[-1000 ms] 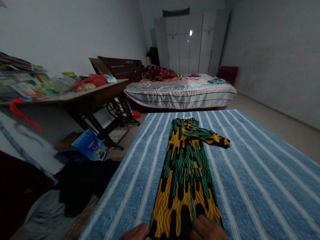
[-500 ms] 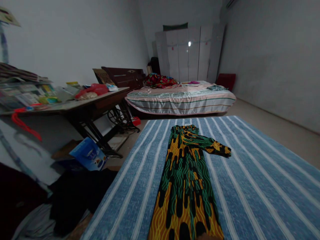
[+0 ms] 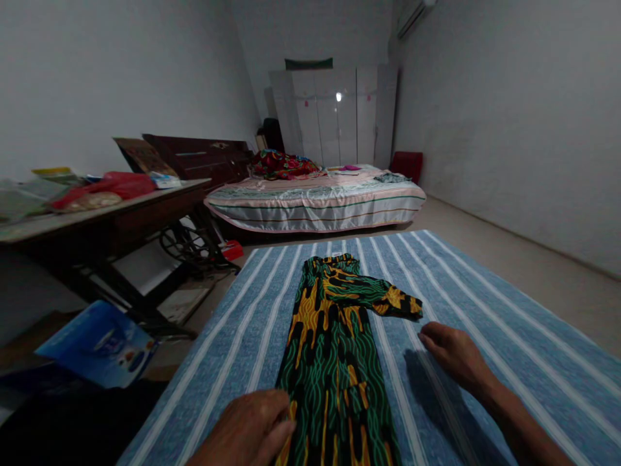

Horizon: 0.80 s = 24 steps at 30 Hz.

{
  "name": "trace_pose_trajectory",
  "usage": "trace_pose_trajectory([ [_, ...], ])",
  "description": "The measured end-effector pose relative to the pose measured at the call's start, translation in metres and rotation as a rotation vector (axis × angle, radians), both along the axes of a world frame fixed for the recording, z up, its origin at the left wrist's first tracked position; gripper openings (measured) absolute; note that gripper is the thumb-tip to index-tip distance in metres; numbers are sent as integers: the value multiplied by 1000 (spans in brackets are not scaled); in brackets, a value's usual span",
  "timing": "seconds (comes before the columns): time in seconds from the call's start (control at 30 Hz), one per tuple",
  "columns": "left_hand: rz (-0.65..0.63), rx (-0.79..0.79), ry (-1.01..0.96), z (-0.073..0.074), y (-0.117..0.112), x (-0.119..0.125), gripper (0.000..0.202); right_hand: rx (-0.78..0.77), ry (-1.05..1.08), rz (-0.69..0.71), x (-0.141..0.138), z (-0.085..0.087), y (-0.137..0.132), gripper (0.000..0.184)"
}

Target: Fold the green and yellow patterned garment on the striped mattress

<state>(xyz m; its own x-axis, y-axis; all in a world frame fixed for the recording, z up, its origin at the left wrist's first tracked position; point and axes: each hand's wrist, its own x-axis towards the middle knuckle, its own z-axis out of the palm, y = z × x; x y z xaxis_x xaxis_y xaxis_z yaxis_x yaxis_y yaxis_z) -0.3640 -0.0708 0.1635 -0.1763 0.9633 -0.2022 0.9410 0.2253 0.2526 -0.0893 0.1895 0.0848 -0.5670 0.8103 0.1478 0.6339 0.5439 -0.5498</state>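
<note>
A green, yellow and black patterned garment [image 3: 332, 349] lies folded lengthwise on a blue striped sheet [image 3: 485, 323], one sleeve sticking out to the right at its far end. My left hand [image 3: 252, 430] rests on the sheet at the garment's near left edge, fingers together and touching the cloth. My right hand [image 3: 453, 353] reaches forward over the sheet, just short of the sleeve, fingers extended and holding nothing.
A dark wooden table [image 3: 97, 220] with clutter stands at the left over a sewing-machine frame [image 3: 189, 243]. A blue package [image 3: 99, 343] lies on the floor. A bed [image 3: 315, 200] and white wardrobes [image 3: 334, 116] stand at the back. A grey wall runs along the right.
Both hands were at the garment's near end, then left view. Now the left hand is at its left edge and the right hand has reached forward toward the sleeve. The camera turned left.
</note>
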Motion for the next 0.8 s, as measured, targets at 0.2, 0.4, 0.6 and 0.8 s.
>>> trace_pose_trajectory([
  [0.2, -67, 225, 25, -19, 130, -28, 16, -66, -151, -251, -12, -15, 72, 42],
  [0.4, 34, 428, 84, -57, 236, -67, 22, 4, -233, -183, -23, -33, 109, 45],
  [0.6, 120, 459, 86, -83, 292, -89, 28, 9, -157, -53, -20, -46, 129, 40],
  [0.8, 138, 456, 70, -104, 310, -102, 26, -136, 228, 21, -22, -53, 122, 38],
])
